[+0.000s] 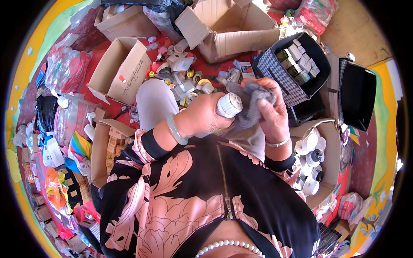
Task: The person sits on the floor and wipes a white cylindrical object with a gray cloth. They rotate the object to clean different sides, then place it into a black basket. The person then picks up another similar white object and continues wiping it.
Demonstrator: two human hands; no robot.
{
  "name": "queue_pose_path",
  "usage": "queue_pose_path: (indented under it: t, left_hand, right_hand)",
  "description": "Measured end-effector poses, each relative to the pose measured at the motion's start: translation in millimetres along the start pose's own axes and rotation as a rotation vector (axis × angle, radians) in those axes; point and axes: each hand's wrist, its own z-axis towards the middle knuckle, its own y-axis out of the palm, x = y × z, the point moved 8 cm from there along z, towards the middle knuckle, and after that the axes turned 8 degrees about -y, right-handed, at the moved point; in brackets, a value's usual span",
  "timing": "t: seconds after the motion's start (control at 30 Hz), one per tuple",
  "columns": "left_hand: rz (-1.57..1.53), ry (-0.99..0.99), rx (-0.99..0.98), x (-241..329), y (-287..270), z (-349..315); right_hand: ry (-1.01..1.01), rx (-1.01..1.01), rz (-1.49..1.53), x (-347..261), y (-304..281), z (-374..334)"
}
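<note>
I have the white cap (229,105) in view near the middle, up in front of the person's lap, ridged around its side and tilted toward the right; what lies beneath it is mostly hidden by the left hand (201,112), whose fingers are closed around it. Just to its right I see the grey cloth (251,107), bunched up and gripped between the thumb and fingers of the right hand (274,112); I cannot tell whether cloth and cap touch. A pale bangle (177,129) rings the left wrist, a thin bracelet (278,142) the right. Below the hands I look down on a black and pink jacket (185,206) with a zip and on a pearl necklace (232,243). Past the grey knee (157,103) spreads a pile (186,71) of mostly white and yellow plastic pieces on the red floor (97,58). To the right, I make out a checked basket (275,79) of small boxes, a black bin (359,94) beyond it, and lower down a carton (330,176) with white round containers (310,161). Further cartons stand at the left and top, the lower left one (100,148) holding small boxes, with plastic bags (66,69) along the far left side
</note>
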Motion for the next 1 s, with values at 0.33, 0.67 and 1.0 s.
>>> queue_pose_path:
  t: [0.33, 0.67, 1.0]
  left_hand:
    - [0.055, -0.134, -0.196, 11.4, 8.7, -5.3]
    - [0.403, -0.198, -0.074, -4.2, 24.0, -2.5]
    - [0.181, -0.045, 0.029, 1.2, 7.6, -6.7]
  right_hand:
    - [0.048, -0.300, -0.390, -3.2, 22.8, -4.5]
    - [-0.102, -0.088, -0.636, 6.2, 20.5, -6.3]
    - [0.200, -0.176, -0.045, 16.4, 16.3, -5.7]
